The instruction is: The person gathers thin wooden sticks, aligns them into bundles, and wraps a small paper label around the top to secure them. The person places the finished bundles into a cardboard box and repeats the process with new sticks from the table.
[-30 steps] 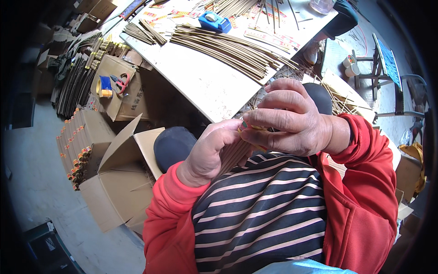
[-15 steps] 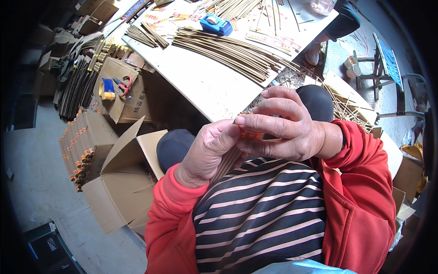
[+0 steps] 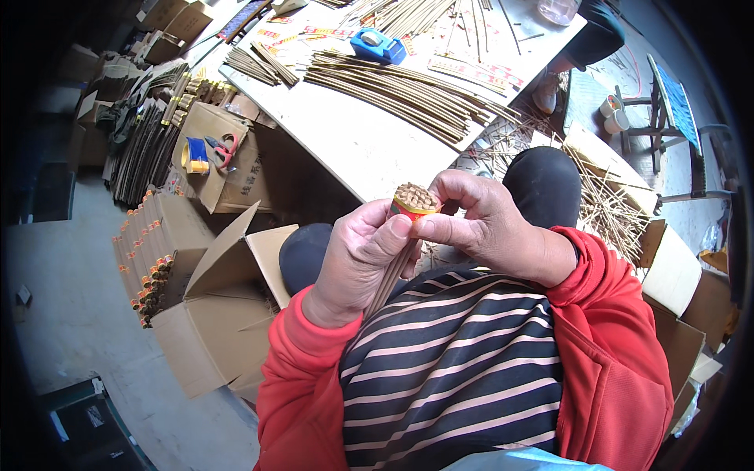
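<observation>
Stick bundle (image 3: 408,216) upright, clamped in left hand (image 3: 357,263); right hand (image 3: 491,228) fingers pinched on its red band (image 3: 410,209). Banding step; next likely needs seating band evenly.

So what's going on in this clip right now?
A seated person in a red jacket holds a bundle of thin sticks upright in front of their chest. The left hand wraps around the bundle's shaft, while the right hand pinches the red band near its top. Ahead, a white table carries rows of long loose sticks and a blue tape dispenser. An open cardboard box sits at the left.
</observation>
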Motion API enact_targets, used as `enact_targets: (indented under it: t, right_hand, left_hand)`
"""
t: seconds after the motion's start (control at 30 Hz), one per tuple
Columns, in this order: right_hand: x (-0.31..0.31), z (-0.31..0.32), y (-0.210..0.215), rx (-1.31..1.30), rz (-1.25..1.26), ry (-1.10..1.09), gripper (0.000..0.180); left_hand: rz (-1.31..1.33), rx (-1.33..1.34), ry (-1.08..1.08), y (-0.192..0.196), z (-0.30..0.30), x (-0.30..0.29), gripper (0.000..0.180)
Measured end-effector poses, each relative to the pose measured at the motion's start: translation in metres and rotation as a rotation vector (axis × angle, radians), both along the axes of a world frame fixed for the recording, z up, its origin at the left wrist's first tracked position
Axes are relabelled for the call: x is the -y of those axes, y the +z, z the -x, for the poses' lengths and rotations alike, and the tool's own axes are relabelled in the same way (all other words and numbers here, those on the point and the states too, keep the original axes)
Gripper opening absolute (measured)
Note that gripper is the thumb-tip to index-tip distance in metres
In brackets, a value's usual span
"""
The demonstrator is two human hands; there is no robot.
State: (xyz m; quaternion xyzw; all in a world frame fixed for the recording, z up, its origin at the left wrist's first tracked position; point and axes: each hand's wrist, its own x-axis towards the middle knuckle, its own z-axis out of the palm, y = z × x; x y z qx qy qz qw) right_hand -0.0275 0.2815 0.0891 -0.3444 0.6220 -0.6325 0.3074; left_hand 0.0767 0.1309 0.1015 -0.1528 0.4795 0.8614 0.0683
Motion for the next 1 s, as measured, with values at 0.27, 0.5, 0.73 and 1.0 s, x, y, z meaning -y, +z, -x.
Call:
enact_targets:
  t: [0.27, 0.5, 0.73, 1.0]
  right_hand:
    - [0.006, 0.006, -0.017, -0.049, 0.255, 0.102, 0.021]
    - [0.008, 0.014, -0.017, -0.167, 0.312, 0.174, 0.021]
    - [0.010, 0.023, -0.019, -0.044, 0.184, 0.168, 0.027]
    - [0.014, 0.031, -0.023, -0.428, 0.316, 0.053, 0.038]
  left_hand:
    - [0.016, -0.058, -0.094, -0.003, 0.002, 0.003, 0.049]
    - [-0.107, -0.081, -0.187, -0.008, 0.004, 0.012, 0.053]
    - [-0.209, -0.077, -0.218, -0.014, 0.007, 0.015, 0.053]
    - [-0.302, -0.099, -0.190, -0.016, 0.016, 0.013, 0.052]
